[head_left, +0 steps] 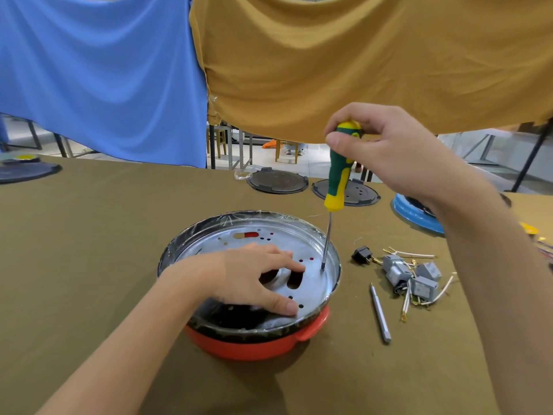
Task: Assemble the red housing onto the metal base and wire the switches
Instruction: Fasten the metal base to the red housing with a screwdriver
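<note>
Two hands busy here: my left hand [254, 277] lies flat, fingers spread, pressing on the metal base [317, 283], which sits in the red housing [257, 345] mid-table. My right hand [386, 148] has its fingers curled round the top of the screwdriver [338, 178], held upright, tip on the base's right side. Further right, the grey switches [413, 277] lie in a wiry heap beside a loose bit [379, 313].

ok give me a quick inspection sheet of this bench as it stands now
surface: table under olive cloth
job's things: metal base sits on red housing; grey switches loose to the right
clutter: spare bit, black plug, two dark discs, blue part
hands: left hand presses the base; right hand grips screwdriver, tip on the base
cables: pale wires unconnected
surroundings: blue and mustard cloths hanging
</note>
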Demonstrator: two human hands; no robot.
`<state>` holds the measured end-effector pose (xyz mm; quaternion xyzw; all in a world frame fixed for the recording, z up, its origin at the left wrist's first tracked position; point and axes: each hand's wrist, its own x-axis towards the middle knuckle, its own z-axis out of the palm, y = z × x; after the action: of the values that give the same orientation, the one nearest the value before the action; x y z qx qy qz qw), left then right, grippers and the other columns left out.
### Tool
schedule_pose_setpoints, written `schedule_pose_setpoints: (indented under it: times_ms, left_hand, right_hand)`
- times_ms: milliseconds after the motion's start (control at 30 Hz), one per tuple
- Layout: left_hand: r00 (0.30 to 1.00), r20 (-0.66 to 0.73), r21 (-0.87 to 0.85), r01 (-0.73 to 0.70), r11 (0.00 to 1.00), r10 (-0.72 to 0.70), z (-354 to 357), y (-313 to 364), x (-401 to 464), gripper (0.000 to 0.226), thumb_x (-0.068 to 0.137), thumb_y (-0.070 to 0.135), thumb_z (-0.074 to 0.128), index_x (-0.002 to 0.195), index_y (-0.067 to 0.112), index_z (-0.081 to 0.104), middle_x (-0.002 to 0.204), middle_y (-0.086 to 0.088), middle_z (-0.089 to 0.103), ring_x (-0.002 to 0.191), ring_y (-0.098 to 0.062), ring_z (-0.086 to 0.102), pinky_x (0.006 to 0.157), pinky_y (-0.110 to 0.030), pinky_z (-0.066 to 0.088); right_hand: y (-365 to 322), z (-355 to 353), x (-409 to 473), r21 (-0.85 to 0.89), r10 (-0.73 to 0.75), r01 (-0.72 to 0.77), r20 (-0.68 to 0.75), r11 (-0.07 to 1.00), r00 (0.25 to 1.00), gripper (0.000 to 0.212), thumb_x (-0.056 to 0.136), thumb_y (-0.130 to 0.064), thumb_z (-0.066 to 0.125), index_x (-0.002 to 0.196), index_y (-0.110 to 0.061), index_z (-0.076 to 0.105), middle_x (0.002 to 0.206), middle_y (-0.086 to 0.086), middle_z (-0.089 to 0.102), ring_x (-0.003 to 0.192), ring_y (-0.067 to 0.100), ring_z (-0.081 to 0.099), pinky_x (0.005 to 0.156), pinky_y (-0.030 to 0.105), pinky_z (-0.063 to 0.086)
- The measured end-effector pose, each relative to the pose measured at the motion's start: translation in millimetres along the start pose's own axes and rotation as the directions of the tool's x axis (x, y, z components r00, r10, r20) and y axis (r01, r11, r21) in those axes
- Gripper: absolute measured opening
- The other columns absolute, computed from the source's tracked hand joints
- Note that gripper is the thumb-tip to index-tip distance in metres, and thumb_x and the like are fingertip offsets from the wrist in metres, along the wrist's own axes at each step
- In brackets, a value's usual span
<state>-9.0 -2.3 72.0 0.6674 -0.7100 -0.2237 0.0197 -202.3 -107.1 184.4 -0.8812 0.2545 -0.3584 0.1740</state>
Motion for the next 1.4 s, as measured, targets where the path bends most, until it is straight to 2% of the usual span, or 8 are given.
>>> schedule_pose_setpoints:
  times_ms: [133, 367, 600, 800, 900, 1033, 1233, 1400]
  left_hand:
    - [1.000, 0.003, -0.010, 0.013, 1.000, -0.013, -0.2, 0.6, -1.9, 0.075, 0.077, 0.073, 0.060, 0.143, 0.059, 0.028, 0.157, 0.031, 0.011, 0.146, -0.001, 0.008, 0.121, -0.047, 0.015]
    - [1.000, -0.003, -0.017, 0.006, 1.000, -0.006, 0.1, 0.1, -0.7, 0.076, 0.076, 0.073, 0.061, 0.143, 0.058, 0.029, 0.157, 0.030, 0.013, 0.146, -0.002, 0.009, 0.120, -0.047, 0.016]
    - [1.000, 0.003, -0.005, 0.019, 1.000, -0.019, -0.1, 0.5, -1.1, 0.076, 0.075, 0.075, 0.060, 0.142, 0.060, 0.028, 0.157, 0.031, 0.012, 0.147, -0.002, 0.008, 0.120, -0.050, 0.016]
    - [1.000, 0.004, -0.018, 0.015, 1.000, -0.015, -0.2, 1.1, -1.9, 0.075, 0.075, 0.074, 0.060, 0.142, 0.060, 0.029, 0.157, 0.031, 0.012, 0.147, -0.002, 0.009, 0.121, -0.049, 0.015]
    - [1.000, 0.010, -0.020, 0.019, 1.000, -0.018, -0.3, 1.4, -1.9, 0.075, 0.076, 0.073, 0.060, 0.142, 0.060, 0.029, 0.157, 0.031, 0.012, 0.147, -0.002, 0.009, 0.121, -0.049, 0.016]
    - [1.000, 0.014, -0.023, 0.026, 0.999, -0.026, -0.6, 1.1, -1.4, 0.075, 0.075, 0.074, 0.061, 0.142, 0.061, 0.028, 0.156, 0.033, 0.011, 0.147, -0.001, 0.007, 0.121, -0.048, 0.015]
    - [1.000, 0.004, -0.016, 0.005, 1.000, -0.005, 0.8, -2.4, -0.3, 0.077, 0.073, 0.078, 0.059, 0.141, 0.061, 0.029, 0.156, 0.032, 0.012, 0.146, -0.001, 0.008, 0.120, -0.048, 0.015]
    - [1.000, 0.017, -0.020, 0.020, 1.000, -0.020, 1.1, -3.6, 0.2, 0.078, 0.070, 0.080, 0.058, 0.140, 0.064, 0.027, 0.156, 0.034, 0.010, 0.146, 0.001, 0.005, 0.121, -0.048, 0.014]
  right_hand:
    - [-0.6, 14.7, 2.8, -0.213, 0.020, -0.064, -0.206, 0.975, 0.978, 0.044, 0.091, -0.054, 0.059, 0.088, -0.010, 0.061, 0.069, 0.005, 0.056, 0.061, 0.020, 0.047, 0.058, 0.033, 0.039]
    - [1.6, -1.9, -0.2, 0.104, 0.028, -0.041, 0.120, 0.994, 0.992, 0.019, 0.098, -0.028, 0.056, 0.116, -0.031, 0.062, 0.088, -0.006, 0.061, 0.064, 0.001, 0.052, 0.055, 0.014, 0.039]
    - [0.2, 11.8, 2.4, -0.241, 0.045, -0.088, -0.177, 0.967, 0.983, 0.045, 0.088, -0.057, 0.062, 0.091, -0.013, 0.061, 0.072, 0.006, 0.059, 0.062, 0.021, 0.049, 0.055, 0.031, 0.038]
    - [3.1, -3.4, -0.2, 0.075, 0.087, -0.096, 0.114, 0.993, 0.990, 0.019, 0.099, -0.035, 0.052, 0.114, -0.035, 0.062, 0.095, -0.006, 0.064, 0.067, 0.006, 0.049, 0.058, 0.021, 0.036]
    - [5.2, -2.7, 0.3, -0.050, 0.033, -0.034, -0.003, 0.998, 0.999, 0.014, 0.093, -0.042, 0.061, 0.095, -0.029, 0.067, 0.082, -0.006, 0.064, 0.060, 0.002, 0.049, 0.060, 0.025, 0.039]
    - [0.1, 13.9, 2.7, -0.205, 0.043, -0.088, -0.218, 0.975, 0.975, 0.051, 0.088, -0.057, 0.062, 0.084, -0.007, 0.062, 0.066, 0.007, 0.052, 0.057, 0.018, 0.042, 0.053, 0.030, 0.033]
    - [4.0, -4.0, 1.0, 0.108, 0.115, -0.122, 0.068, 0.987, 0.991, 0.022, 0.099, -0.038, 0.050, 0.112, -0.033, 0.066, 0.096, -0.001, 0.069, 0.061, 0.006, 0.047, 0.050, 0.017, 0.037]
    - [7.0, 0.5, 2.8, -0.054, 0.069, -0.077, -0.137, 0.996, 0.988, 0.022, 0.093, -0.043, 0.061, 0.088, -0.024, 0.071, 0.056, -0.012, 0.055, 0.049, 0.002, 0.045, 0.053, 0.023, 0.034]
